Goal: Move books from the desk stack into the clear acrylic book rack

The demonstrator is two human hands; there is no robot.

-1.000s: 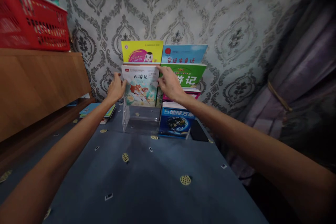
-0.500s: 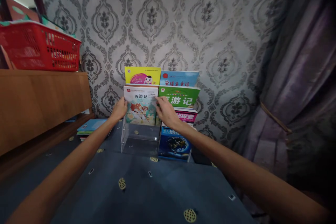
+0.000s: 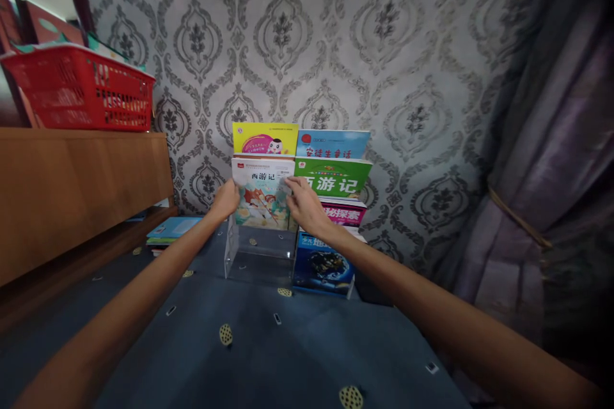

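Note:
A white-topped picture-cover book (image 3: 261, 195) stands in the left column of a clear acrylic book rack (image 3: 259, 265), in front of a yellow book (image 3: 265, 134). My left hand (image 3: 225, 199) is closed on its left edge. At its right edge my right hand (image 3: 306, 203) grips with thumb and fingers, partly covering a green book (image 3: 338, 177) in the right column. Behind the green book rises a light blue book (image 3: 334, 142). Lower down are a pink book (image 3: 348, 213) and a dark blue book (image 3: 323, 265) with a globe on its cover.
The rack stands on a dark blue patterned cloth (image 3: 249, 364) against a wallpapered wall (image 3: 330, 45). To the left, a stack of books (image 3: 173, 228) lies by a wooden cabinet (image 3: 91, 192) bearing a red basket (image 3: 81, 89). A grey curtain (image 3: 518, 179) hangs at right.
The view has shifted a little, so the scene sits slightly further right. Both hands stay at the edges of the white-topped book, which shows no clear movement in the rack.

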